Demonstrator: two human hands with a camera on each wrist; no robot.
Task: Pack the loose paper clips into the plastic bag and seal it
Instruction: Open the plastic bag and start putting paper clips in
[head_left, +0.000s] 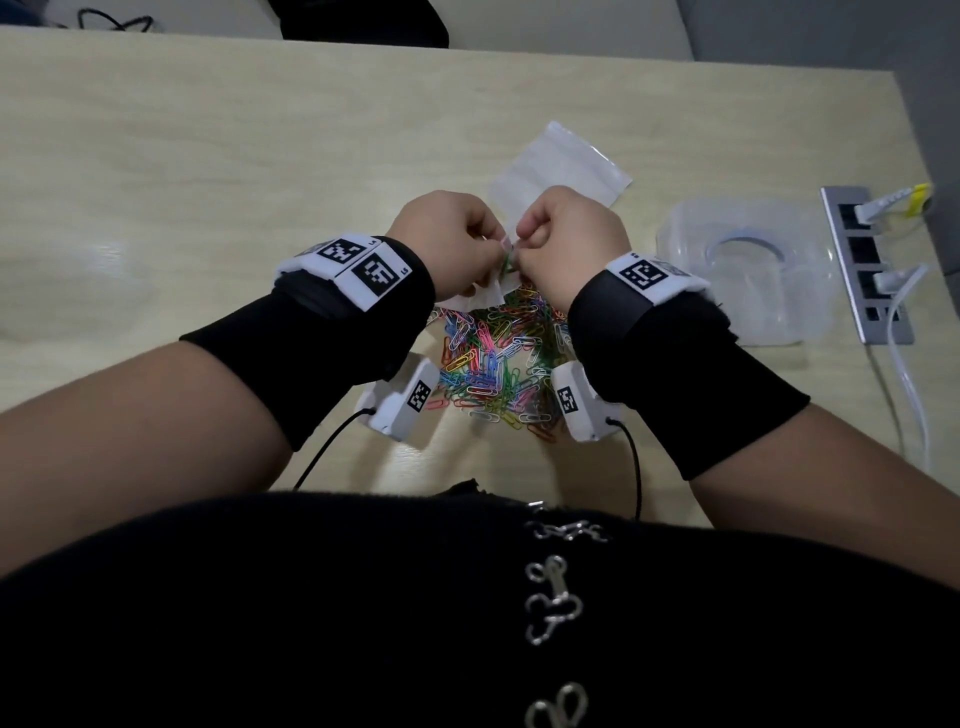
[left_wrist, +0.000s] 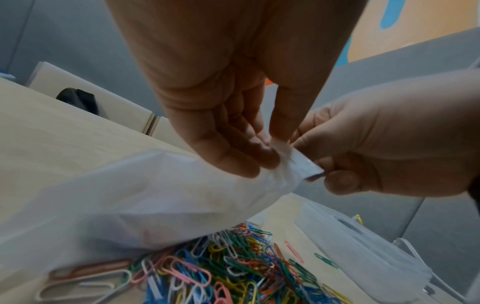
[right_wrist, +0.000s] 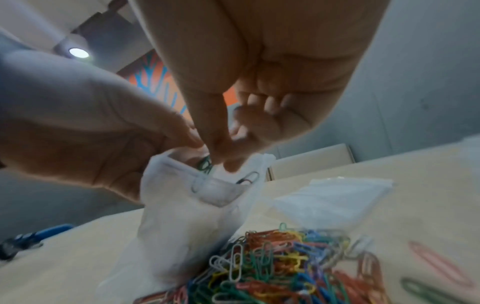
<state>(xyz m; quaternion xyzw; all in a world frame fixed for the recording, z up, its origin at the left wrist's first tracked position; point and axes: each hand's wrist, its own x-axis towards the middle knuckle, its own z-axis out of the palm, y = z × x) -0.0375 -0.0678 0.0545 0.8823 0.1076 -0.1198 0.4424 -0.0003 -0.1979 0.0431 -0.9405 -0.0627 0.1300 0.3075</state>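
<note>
A small clear plastic bag hangs upright just above a pile of coloured paper clips on the wooden table. My left hand pinches the bag's mouth by its rim. My right hand pinches green paper clips between thumb and finger, right at the bag's opening. A white clip pokes out over the rim. In the head view the green clips show between the two hands, and most of the bag is hidden behind them.
A stack of spare clear bags lies beyond the hands. To the right sit a clear plastic container and a desk socket strip with white cables. Stray clips lie right of the pile. A blue-handled tool lies at the left.
</note>
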